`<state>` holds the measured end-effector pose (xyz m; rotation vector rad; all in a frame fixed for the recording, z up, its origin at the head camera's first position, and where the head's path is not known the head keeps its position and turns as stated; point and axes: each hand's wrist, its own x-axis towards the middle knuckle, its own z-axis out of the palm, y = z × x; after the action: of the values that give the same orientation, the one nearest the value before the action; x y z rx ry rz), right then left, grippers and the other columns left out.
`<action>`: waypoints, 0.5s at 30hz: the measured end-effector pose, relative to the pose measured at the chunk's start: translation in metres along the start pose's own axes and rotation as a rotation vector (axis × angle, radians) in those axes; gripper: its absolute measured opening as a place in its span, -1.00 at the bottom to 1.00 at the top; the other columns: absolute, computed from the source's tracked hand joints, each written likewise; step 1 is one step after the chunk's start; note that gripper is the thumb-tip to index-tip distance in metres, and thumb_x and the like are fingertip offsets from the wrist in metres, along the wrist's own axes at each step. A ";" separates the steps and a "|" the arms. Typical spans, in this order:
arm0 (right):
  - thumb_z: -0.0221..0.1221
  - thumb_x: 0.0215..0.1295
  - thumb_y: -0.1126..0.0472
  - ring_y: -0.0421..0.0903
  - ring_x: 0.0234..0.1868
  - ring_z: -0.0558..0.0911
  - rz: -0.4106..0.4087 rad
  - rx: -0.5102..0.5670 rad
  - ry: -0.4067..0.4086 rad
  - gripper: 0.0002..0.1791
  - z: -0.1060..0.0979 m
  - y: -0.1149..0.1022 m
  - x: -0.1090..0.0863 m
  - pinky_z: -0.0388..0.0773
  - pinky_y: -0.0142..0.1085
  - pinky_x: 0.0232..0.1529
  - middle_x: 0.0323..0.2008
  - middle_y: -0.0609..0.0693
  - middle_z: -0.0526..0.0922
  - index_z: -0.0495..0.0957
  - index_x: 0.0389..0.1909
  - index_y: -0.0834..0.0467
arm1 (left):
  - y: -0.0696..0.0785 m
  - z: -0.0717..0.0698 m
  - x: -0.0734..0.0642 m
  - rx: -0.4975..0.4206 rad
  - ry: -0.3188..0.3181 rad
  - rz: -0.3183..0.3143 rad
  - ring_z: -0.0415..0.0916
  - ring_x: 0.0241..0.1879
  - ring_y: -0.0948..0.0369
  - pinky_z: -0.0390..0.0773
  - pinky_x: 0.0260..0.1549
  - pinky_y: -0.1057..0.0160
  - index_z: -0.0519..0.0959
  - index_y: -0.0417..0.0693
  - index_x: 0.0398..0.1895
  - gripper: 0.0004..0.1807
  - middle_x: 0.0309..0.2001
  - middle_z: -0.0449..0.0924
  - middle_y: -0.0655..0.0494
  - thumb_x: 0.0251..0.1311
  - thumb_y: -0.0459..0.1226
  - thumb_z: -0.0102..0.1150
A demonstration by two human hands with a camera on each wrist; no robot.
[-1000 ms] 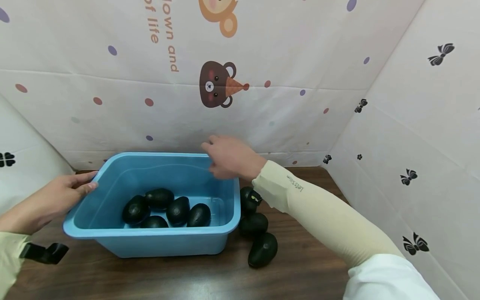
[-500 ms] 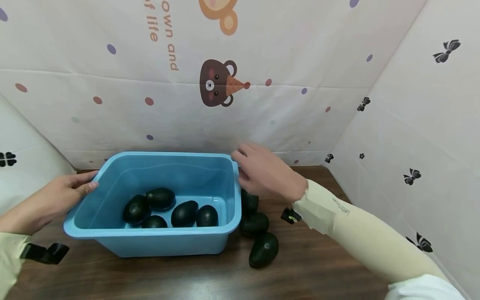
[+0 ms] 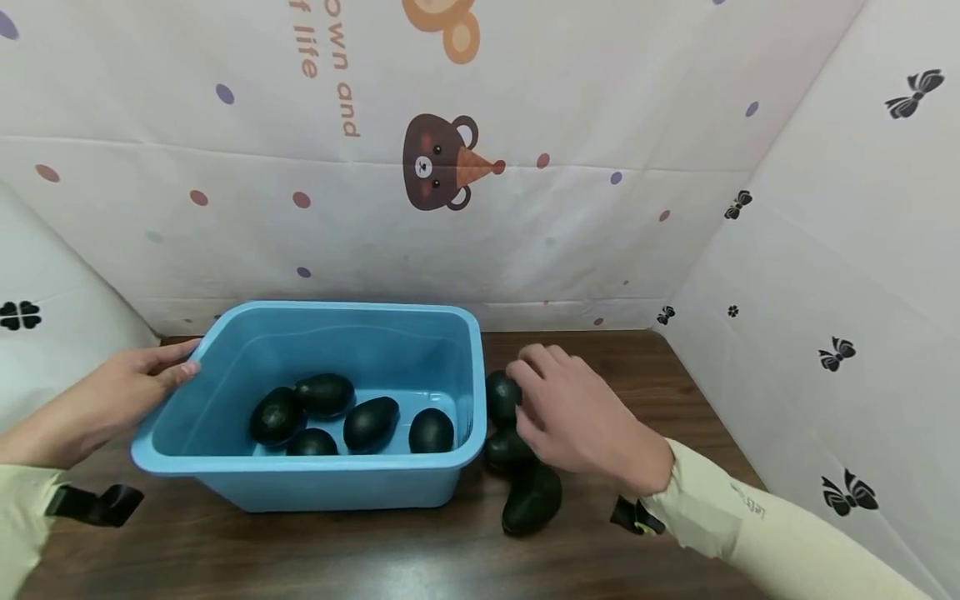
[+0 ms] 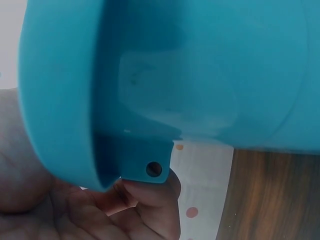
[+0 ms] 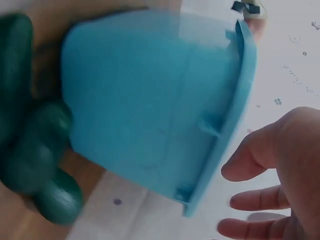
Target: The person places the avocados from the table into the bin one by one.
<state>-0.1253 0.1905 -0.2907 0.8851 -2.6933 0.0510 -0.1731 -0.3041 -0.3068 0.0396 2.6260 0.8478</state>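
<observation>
A light blue plastic tub (image 3: 322, 483) stands on the table with several dark green avocados inside, among them a rightmost avocado (image 3: 431, 431) and a middle avocado (image 3: 371, 423). My left hand (image 3: 123, 400) holds the tub's left rim, thumb on top. In the left wrist view its fingers (image 4: 155, 200) curl below the rim. Right of the tub lie a back avocado (image 3: 501, 396), a middle avocado (image 3: 508, 450) and a front avocado (image 3: 532, 500). Over them hovers my right hand (image 3: 581, 417), holding nothing; its fingers are spread and slightly bent. It partly hides the avocados.
The brown wooden table (image 3: 360, 558) reaches back to a printed white backdrop (image 3: 570, 250), close behind the tub. A white side sheet (image 3: 840, 275) bounds the right. Black straps, one of them a left wrist strap (image 3: 93, 505), circle both wrists.
My right hand has moved from over the tub's back right corner, right and nearer, to above the loose avocados. Two avocados inside have shifted, the rightmost rolling right. The left hand stays put.
</observation>
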 end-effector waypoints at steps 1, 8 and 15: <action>0.13 0.19 0.11 -0.09 -0.12 0.45 0.008 0.010 0.003 -0.69 0.004 0.000 -0.005 0.50 -0.21 -0.14 -0.02 -0.03 0.50 0.51 -0.03 0.04 | 0.000 0.000 0.000 0.000 0.001 0.003 0.25 0.14 -0.51 0.56 -0.24 -0.25 -0.22 -0.20 0.52 -0.15 0.33 -0.02 -0.66 0.44 0.19 -0.40; 0.18 0.19 0.08 -0.10 -0.05 0.47 0.038 0.065 -0.068 -0.65 0.038 0.000 -0.034 0.52 -0.16 -0.09 0.03 -0.03 0.48 0.49 0.01 0.03 | 0.001 0.001 0.002 -0.019 -0.006 0.009 0.31 0.13 -0.48 0.61 -0.28 -0.15 -0.23 -0.21 0.52 -0.14 0.34 0.00 -0.64 0.43 0.21 -0.41; 0.14 0.29 -0.07 -0.13 0.00 0.44 -0.021 0.089 -0.236 -0.54 0.069 -0.005 -0.061 0.52 -0.15 -0.09 0.08 -0.06 0.45 0.47 0.15 0.00 | 0.000 0.001 -0.001 -0.022 0.002 0.005 0.29 0.13 -0.50 0.61 -0.29 -0.16 -0.23 -0.18 0.52 -0.15 0.34 -0.01 -0.65 0.43 0.20 -0.39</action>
<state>-0.0946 0.2129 -0.3745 1.0030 -2.9189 0.0657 -0.1721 -0.3038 -0.3080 0.0392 2.6191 0.8787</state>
